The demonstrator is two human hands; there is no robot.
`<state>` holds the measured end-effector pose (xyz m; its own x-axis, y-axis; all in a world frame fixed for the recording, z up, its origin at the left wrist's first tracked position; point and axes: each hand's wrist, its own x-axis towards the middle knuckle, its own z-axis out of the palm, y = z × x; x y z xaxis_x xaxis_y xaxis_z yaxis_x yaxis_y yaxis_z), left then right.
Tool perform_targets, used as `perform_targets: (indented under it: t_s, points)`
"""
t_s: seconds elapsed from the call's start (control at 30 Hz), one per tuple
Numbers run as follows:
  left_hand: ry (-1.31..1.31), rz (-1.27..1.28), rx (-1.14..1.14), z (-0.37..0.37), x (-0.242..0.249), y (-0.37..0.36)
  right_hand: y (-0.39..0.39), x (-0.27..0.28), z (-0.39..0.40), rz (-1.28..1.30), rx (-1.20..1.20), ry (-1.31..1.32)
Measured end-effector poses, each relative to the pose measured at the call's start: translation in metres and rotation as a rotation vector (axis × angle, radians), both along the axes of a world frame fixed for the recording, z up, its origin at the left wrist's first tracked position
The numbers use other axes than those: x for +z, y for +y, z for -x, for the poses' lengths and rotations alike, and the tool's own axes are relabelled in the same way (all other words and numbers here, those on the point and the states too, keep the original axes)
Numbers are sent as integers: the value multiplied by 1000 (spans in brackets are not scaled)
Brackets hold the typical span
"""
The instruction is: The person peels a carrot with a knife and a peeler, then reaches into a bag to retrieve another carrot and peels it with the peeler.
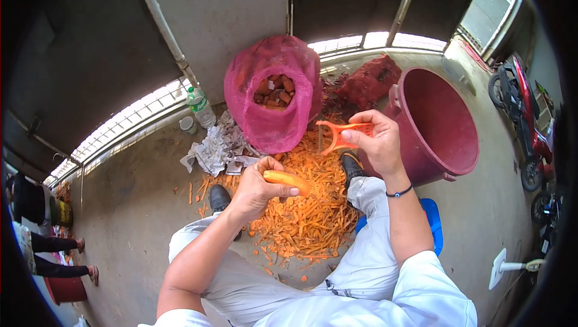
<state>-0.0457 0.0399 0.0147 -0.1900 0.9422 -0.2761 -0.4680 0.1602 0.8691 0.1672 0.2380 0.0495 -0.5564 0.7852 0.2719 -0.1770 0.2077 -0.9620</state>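
Note:
My left hand [254, 189] is closed around a peeled carrot [286, 181], its tip pointing right. In my right hand [378, 141] is an orange Y-shaped peeler [337, 134], gripped by its handle with the blade end facing left. The peeler is apart from the carrot, above and to its right. Below both hands a heap of carrot peelings [304, 212] covers the floor between my shoes, with a few round carrot slices among it. Ahead, a pink mesh sack [274, 128] stands with its mouth open, showing carrots [276, 91] inside.
A big maroon tub [433, 167] stands to the right, beside a red mesh sack [370, 80]. Crumpled paper [221, 149] and a plastic bottle [201, 109] lie left of the pink sack. Another person's legs [60, 255] show at far left; motorcycles [522, 110] stand at far right.

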Motion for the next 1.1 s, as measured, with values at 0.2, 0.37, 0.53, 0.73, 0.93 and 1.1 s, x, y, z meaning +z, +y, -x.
perform_targets:
  t_s: [0.2, 0.37, 0.53, 0.73, 0.93, 1.1]
  points:
    - [-5, -7, 24, -3, 9, -4, -10, 7, -111, 141, -342, 96]
    - [-202, -115, 9, -7, 21, -11, -57, -99, -273, 234, -851, -161]
    - [41, -138, 94, -11, -2, -13, -129, -164, -329, 409, -1088, -572]
    - [-292, -154, 149, -25, 1, -14, -124, -198, -359, 55, -1044, -1181]
    - [-218, -171, 64, -18, 7, -18, -100, -171, -357, -254, -1054, -1353]
    - [1, -90, 132, -13, 6, -20, -73, -195, -377, -203, -803, -1376]
